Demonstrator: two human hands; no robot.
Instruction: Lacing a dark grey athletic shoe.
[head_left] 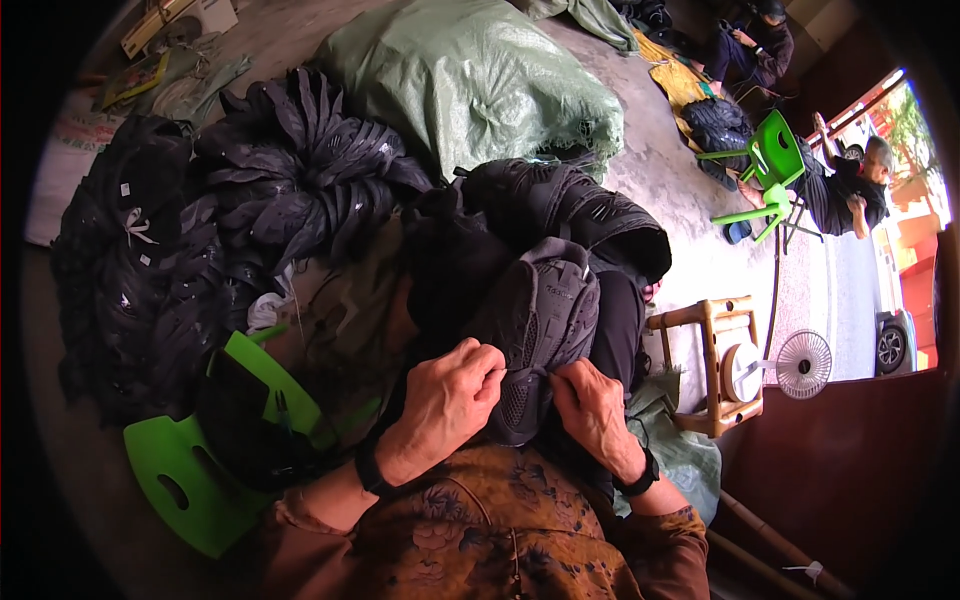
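A black mesh shoe upper [545, 310] rests on my lap, its heel end toward me. My left hand [450, 395] is closed in a pinch at its left edge. At the right edge my right hand [600, 415] is closed the same way. A thin dark strip spans the upper between my fingers; whether it is a cord or part of the upper I cannot tell. Just beyond lies a curved stack of black uppers [575, 205], across my knees. My fingertips are partly hidden behind my knuckles.
Large bundles of black uppers [135, 270] lie at left, one with a white tie. A green woven sack [470, 85] stands ahead. Near me are a green plastic chair [190, 480], a bamboo stool [715, 360] and a small fan [803, 363]. Two people sit farther off at right.
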